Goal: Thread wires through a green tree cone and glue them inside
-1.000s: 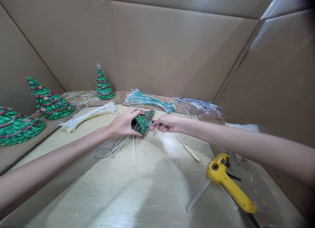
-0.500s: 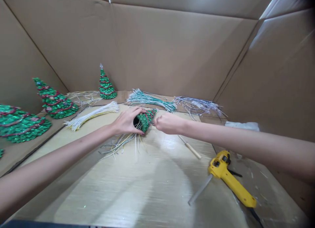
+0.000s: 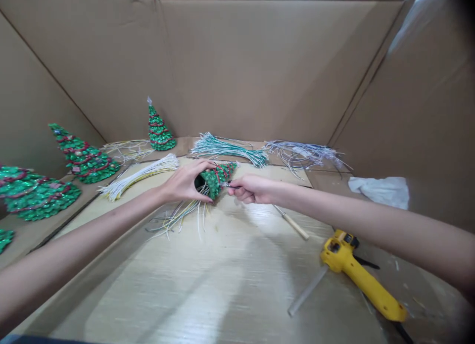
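Head view: green tree cone (image 3: 217, 179), tip right, slightly raised

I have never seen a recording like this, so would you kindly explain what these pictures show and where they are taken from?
No machine here: these are a person's bare arms, filmed by a camera worn on their head, looking forward and down. The left hand grips a small green tree, with loose strands spread below it. The right hand pinches something small against it; I cannot tell what. On a pale board inside a cardboard box lie a yellow glue gun, a wooden-handled awl, and larger green trees.
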Demonstrator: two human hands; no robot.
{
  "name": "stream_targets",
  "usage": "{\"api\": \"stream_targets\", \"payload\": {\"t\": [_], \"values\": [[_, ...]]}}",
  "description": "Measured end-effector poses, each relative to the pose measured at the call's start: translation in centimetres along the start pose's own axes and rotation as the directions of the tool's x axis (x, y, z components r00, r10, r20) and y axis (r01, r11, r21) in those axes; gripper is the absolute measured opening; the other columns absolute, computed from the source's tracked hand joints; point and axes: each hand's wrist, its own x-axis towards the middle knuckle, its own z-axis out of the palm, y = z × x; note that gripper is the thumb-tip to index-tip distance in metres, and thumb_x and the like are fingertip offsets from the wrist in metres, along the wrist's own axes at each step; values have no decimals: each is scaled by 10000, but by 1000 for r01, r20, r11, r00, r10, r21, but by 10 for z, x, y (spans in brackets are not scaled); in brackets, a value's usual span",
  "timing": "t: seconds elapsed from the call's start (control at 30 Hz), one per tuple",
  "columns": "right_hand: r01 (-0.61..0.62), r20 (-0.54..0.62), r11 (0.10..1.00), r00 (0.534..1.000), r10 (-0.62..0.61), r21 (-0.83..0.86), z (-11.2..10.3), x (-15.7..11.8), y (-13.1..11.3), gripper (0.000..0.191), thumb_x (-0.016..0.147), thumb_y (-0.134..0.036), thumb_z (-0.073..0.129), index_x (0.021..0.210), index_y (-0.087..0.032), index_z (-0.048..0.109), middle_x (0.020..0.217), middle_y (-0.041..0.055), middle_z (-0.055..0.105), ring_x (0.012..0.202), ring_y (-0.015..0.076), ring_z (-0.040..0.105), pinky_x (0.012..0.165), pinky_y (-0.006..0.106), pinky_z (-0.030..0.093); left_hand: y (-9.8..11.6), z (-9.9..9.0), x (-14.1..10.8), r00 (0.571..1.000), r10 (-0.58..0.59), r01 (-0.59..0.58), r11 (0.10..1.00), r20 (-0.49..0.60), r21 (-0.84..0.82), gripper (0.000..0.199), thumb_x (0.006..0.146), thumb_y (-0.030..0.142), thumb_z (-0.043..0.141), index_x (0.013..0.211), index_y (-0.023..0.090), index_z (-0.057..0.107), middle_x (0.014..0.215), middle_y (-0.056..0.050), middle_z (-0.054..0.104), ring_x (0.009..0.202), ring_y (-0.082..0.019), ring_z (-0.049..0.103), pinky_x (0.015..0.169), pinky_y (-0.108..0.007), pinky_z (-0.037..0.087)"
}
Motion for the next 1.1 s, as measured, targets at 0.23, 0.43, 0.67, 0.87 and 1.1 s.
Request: {"api": "stream_targets", "payload": {"t": [0.23,0.43,0.67,0.87,1.1], "values": [[106,-273,632,838,-472,-768,20,-24,10,346,978,-177,474,671,-127,624,609,15,541,570,98,419,597,259,278,-3,1,-2,1000,-14,14,999,-16,-43,857,619,564,863,1306,205,497,1363,-155,585,1275,-342,564,1060,-500,466],[-77,-231,271,764,-602,-959,10,-46,12,354,1002,-243,454,835,-91,726,795,145,689,661,160,552,623,295,286,1,1,-5,1000,-1,2,996,11,-92,844,633,521,868,1330,235,486,1376,-148,568,1296,-346,540,1063,-543,464],[-166,-237,171,745,-623,-971,5,-61,11,355,1026,-325,452,894,-122,711,814,121,704,657,160,567,599,302,271,8,-10,0,991,51,-45,998,126,-52,832,665,514,854,1357,262,467,1482,-158,425,1414,-378,382,1143,-590,358],[-75,-152,148,769,-621,-986,17,-71,19,243,991,-299,536,1136,-146,657,872,83,719,683,155,563,590,283,246,15,-18,6,957,53,-44,998,285,-38,807,714,466,828,1395,293,432,1485,-136,409,1400,-365,397,1126,-541,398],[-48,-99,102,793,-601,-994,23,-64,29,225,1007,-251,499,1122,-136,654,910,107,721,688,144,571,583,285,225,16,-12,8,973,67,-50,995,219,-82,839,683,470,848,1389,255,448,1429,-137,493,1363,-355,450,1112,-485,420]]}}
